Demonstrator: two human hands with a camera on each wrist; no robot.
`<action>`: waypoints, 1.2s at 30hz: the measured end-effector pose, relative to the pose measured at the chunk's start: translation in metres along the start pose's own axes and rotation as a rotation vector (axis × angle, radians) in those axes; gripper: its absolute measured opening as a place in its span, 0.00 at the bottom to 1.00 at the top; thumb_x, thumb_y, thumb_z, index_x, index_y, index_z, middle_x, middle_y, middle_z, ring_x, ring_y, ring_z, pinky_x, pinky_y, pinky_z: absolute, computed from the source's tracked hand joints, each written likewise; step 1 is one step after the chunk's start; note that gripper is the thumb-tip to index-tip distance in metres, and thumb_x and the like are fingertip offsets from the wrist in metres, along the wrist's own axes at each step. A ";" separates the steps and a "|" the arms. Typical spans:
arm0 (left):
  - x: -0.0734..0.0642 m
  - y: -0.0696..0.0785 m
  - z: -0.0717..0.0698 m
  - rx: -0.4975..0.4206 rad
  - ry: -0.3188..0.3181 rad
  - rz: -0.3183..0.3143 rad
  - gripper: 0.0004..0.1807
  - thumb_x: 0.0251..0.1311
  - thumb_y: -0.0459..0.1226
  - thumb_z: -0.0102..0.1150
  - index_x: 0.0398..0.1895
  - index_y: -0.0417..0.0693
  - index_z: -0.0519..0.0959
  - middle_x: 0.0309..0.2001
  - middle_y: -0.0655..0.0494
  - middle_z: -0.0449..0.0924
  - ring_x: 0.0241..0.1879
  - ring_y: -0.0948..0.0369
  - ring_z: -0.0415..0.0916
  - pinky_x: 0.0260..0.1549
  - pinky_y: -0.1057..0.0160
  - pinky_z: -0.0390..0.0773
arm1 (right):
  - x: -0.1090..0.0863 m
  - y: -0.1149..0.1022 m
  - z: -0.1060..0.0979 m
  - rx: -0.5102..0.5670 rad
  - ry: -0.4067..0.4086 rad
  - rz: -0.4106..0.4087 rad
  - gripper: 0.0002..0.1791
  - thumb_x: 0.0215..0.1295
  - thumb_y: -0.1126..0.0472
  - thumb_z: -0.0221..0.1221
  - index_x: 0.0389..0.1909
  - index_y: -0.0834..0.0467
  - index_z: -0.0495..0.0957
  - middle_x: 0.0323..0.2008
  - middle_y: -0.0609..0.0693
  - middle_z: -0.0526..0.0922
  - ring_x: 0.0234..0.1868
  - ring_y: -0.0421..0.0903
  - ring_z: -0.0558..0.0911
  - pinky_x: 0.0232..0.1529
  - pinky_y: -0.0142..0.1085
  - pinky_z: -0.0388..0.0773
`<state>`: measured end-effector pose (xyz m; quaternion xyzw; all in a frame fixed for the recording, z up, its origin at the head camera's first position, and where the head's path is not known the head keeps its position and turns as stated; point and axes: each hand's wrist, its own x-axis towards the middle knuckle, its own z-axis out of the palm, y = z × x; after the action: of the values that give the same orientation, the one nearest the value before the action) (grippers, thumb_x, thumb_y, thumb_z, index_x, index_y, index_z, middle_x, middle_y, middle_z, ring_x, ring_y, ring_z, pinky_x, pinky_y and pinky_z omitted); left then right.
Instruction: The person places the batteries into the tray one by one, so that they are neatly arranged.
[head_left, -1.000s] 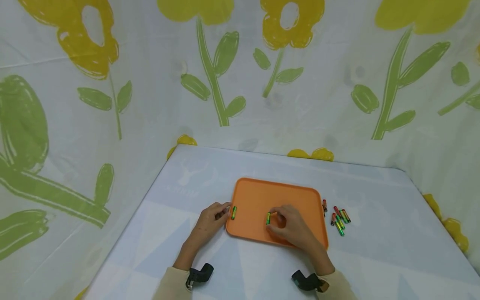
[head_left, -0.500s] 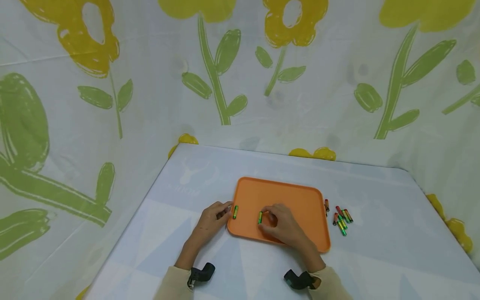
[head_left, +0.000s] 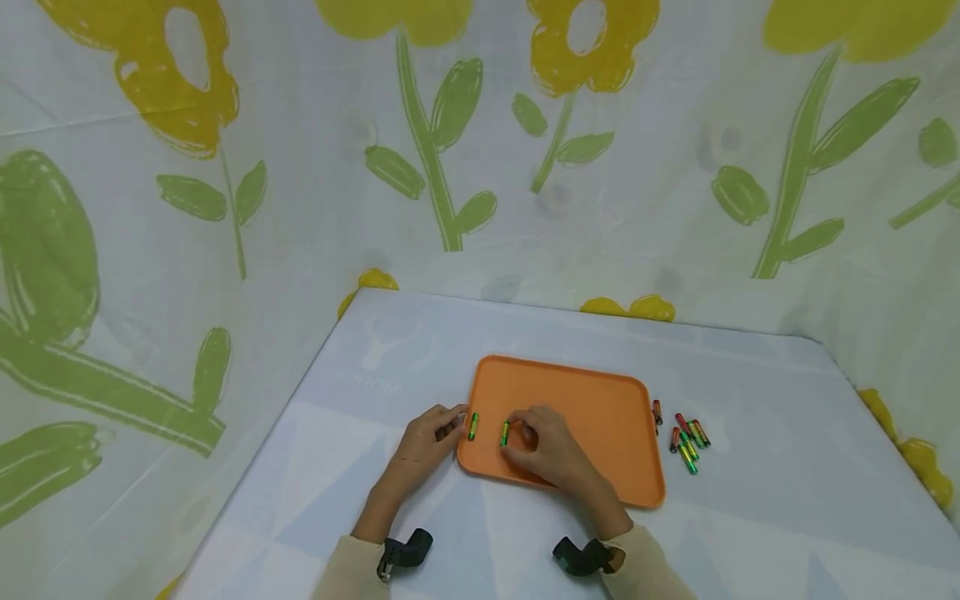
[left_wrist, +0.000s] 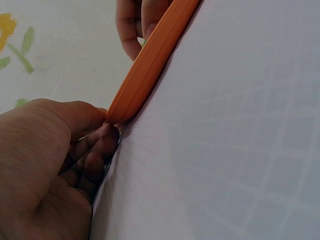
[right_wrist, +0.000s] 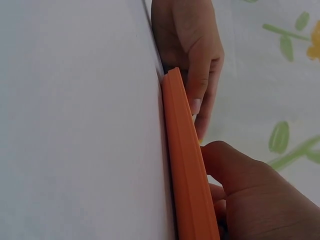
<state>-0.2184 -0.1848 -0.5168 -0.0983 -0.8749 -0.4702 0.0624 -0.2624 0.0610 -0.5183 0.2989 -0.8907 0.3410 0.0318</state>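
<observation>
In the head view my right hand (head_left: 550, 446) pinches a green and yellow battery (head_left: 505, 433) upright between thumb and finger over the left part of an orange tray (head_left: 592, 400). Another green battery (head_left: 473, 427) lies along the tray's left side. With thumb and fingertips, my left hand (head_left: 422, 446) holds the tray's left rim; the left wrist view shows the thumb (left_wrist: 82, 115) against that rim and the other fingers curled beside it. From the right wrist, the tray wall (right_wrist: 187, 170) hides the held battery and part of the right hand (right_wrist: 265, 195).
Several red and green batteries (head_left: 688, 442) lie loosely grouped on the pale table (head_left: 765, 500) right of the tray. One red battery (head_left: 657, 411) lies close to the tray's right edge. A flower-printed cloth (head_left: 645, 208) stands behind the table.
My right hand has carried its battery leftward across the tray, nearer the battery lying there. The left hand has stayed at the tray's left rim.
</observation>
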 end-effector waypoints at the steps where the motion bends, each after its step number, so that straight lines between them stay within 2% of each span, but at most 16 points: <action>1: 0.000 0.001 0.000 -0.005 -0.003 -0.001 0.21 0.70 0.37 0.61 0.65 0.45 0.78 0.36 0.62 0.74 0.32 0.65 0.69 0.31 0.67 0.72 | 0.001 -0.001 0.001 0.000 0.003 -0.003 0.20 0.56 0.49 0.74 0.47 0.50 0.82 0.31 0.39 0.70 0.38 0.40 0.67 0.40 0.40 0.63; 13: 0.001 0.004 -0.001 0.006 -0.004 -0.036 0.21 0.69 0.36 0.61 0.65 0.47 0.78 0.37 0.64 0.75 0.33 0.65 0.70 0.31 0.68 0.73 | 0.011 -0.004 0.010 0.013 0.018 -0.072 0.20 0.57 0.49 0.73 0.47 0.52 0.82 0.30 0.40 0.71 0.37 0.40 0.67 0.41 0.41 0.62; 20: 0.000 0.007 0.000 -0.013 0.008 -0.034 0.21 0.68 0.34 0.62 0.64 0.45 0.78 0.37 0.62 0.75 0.32 0.64 0.69 0.31 0.67 0.72 | 0.015 -0.008 0.012 0.040 -0.005 -0.046 0.21 0.57 0.50 0.73 0.48 0.53 0.82 0.32 0.39 0.72 0.38 0.41 0.66 0.42 0.41 0.60; 36: -0.001 0.003 -0.001 -0.031 -0.009 -0.024 0.21 0.70 0.36 0.61 0.65 0.46 0.78 0.37 0.63 0.76 0.33 0.65 0.70 0.32 0.67 0.73 | 0.024 -0.012 0.019 0.036 0.005 -0.063 0.19 0.56 0.51 0.74 0.45 0.53 0.82 0.26 0.40 0.66 0.33 0.40 0.64 0.38 0.39 0.59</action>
<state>-0.2170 -0.1839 -0.5135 -0.0908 -0.8688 -0.4841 0.0512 -0.2723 0.0301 -0.5191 0.3266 -0.8745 0.3564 0.0394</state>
